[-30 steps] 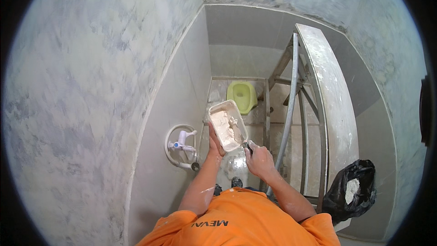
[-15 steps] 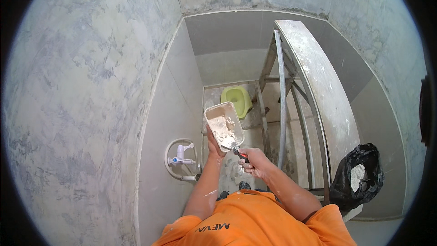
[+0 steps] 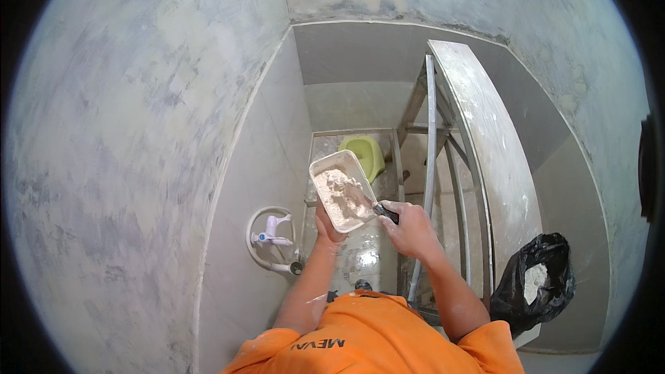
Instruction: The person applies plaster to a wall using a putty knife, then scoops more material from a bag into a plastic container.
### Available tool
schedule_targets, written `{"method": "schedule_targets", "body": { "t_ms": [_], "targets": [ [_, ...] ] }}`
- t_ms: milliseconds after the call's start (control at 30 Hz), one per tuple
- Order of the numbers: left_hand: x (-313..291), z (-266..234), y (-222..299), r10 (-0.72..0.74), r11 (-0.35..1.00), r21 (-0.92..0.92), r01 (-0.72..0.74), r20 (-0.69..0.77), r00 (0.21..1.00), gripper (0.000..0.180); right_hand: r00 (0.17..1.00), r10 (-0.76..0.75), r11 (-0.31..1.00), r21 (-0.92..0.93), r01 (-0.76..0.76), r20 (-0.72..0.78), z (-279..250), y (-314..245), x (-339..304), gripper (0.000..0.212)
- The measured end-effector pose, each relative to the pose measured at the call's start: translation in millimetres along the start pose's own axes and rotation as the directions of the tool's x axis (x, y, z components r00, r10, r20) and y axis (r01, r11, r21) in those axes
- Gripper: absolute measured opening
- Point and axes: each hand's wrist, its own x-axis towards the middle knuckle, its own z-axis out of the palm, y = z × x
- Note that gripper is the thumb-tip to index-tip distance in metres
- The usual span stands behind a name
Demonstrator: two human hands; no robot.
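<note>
Below me, in the middle of the view, my left hand holds a white rectangular plastic tub from its left and underside, with most of the fingers hidden beneath it. Inside lies a lumpy, pale pinkish-white putty or powder. My right hand is closed round the black handle of a putty knife at the tub's right edge. The knife's blade reaches into the mix and is mostly hidden by it.
A smeared plank on a metal-legged stand runs along the right. By its near end is a black plastic bag of whitish powder. Left, a lilac tap with a coiled hose is on the wall. Beyond the tub is a green squat toilet.
The knife has shifted from the tub's near end up to its right side, its blade now deeper in the mix. My right hand has moved right and slightly up.
</note>
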Motion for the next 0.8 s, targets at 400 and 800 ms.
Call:
{"method": "schedule_targets", "body": {
  "t_ms": [400,800],
  "targets": [
    [-40.6,-5.6,8.7,-0.043,0.998,-0.057,0.034,-0.153,0.987,0.077,0.971,-0.115,0.784,-0.581,0.22,0.212,38.8,-38.6,-32.0,0.031],
    [-64.0,-21.7,18.4,-0.03,0.997,0.069,0.047,-0.236,0.971,0.068,0.938,-0.289,0.73,-0.59,0.345,0.192,69.1,-58.3,-41.4,0.02]
  ]
}}
